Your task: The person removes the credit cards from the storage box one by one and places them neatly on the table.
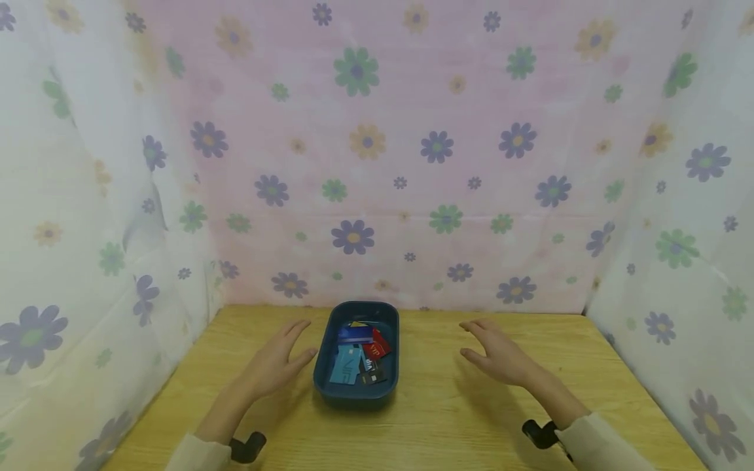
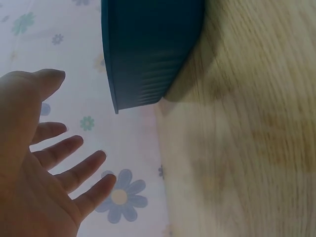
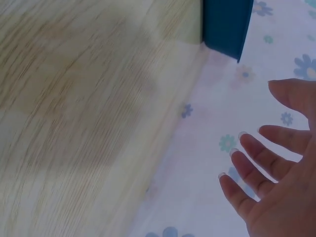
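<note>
A dark teal plastic bin (image 1: 356, 395) stands on the wooden table, left of the middle. Several cards lie inside it: a light blue VIP card (image 1: 346, 365), a dark blue card (image 1: 355, 335), a red VIP card (image 1: 378, 345) and a small black card (image 1: 374, 374), with others partly covered. Just left of the bin hovers my left hand (image 1: 273, 363), fingers spread and holding nothing. My right hand (image 1: 501, 356) is held over the table farther off on the bin's right, also with nothing in it. Both wrist views show relaxed fingers apart from the bin's wall (image 2: 148, 54).
The light wood table (image 1: 436, 418) ends at a flower-patterned cloth (image 1: 400, 163) behind it. More of the same cloth hangs along the left and right sides. A black strap mount (image 1: 247, 448) is on each wrist.
</note>
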The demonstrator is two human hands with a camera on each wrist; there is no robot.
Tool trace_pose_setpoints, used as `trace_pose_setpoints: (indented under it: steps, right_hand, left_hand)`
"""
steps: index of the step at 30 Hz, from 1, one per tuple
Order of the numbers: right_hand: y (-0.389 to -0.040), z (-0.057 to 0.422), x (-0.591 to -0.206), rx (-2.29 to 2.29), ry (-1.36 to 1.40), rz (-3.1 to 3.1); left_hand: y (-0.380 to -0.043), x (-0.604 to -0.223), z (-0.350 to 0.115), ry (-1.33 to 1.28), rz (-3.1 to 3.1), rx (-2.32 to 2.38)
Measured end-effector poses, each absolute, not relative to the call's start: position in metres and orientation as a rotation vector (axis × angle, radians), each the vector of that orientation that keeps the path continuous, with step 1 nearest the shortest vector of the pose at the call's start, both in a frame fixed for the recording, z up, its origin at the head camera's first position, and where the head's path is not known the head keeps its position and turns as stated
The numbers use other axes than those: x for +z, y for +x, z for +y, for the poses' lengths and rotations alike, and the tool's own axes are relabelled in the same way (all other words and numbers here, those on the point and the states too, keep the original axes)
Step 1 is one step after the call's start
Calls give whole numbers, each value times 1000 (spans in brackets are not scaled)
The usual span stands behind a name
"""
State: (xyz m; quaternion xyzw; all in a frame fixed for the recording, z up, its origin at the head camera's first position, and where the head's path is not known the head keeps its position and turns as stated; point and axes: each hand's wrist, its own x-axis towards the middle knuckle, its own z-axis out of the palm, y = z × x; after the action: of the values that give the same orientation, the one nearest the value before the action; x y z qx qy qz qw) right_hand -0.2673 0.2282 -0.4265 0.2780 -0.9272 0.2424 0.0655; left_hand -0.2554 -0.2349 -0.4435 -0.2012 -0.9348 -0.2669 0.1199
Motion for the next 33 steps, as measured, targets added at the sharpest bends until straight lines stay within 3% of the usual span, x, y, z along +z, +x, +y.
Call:
trace_pose_setpoints:
  steps: [33]
  right_hand:
    - [-269, 168, -436, 1053, 813, -2691]
  left_hand:
    - [-234, -465, -221, -640, -2857, -913]
